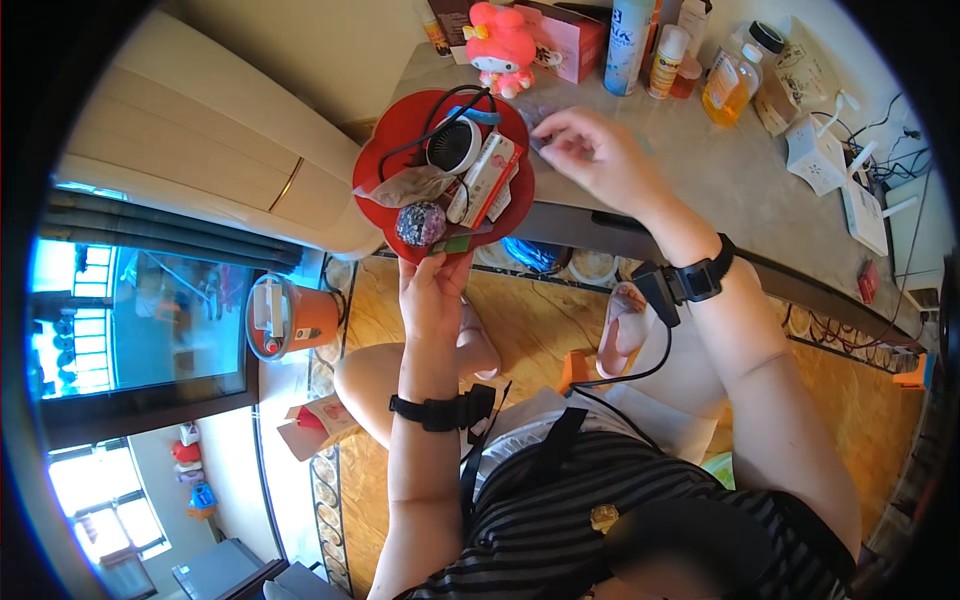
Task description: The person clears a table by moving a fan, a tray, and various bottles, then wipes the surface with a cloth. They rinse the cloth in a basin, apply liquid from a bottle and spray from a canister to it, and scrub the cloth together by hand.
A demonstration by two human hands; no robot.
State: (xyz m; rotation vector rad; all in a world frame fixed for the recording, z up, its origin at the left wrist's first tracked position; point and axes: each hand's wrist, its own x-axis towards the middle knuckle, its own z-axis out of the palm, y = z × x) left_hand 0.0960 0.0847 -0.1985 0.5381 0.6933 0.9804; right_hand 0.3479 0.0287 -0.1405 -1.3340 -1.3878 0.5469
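My left hand grips the near rim of a red scalloped tray, thumb on top and fingers underneath. In the tray lie a round device with a dark grille, a black cable, a red-and-white box, a crumpled clear plastic bag, a dark speckled ball and a small green piece. Right of the tray, over the grey tabletop, my right hand has its fingers curled together. A small translucent purplish thing shows at its fingertips, too faint to name.
On the grey table stand a pink plush-like figure, a blue spray can, a bottle of amber liquid and white routers with cables. An orange bucket stands on the floor at the left.
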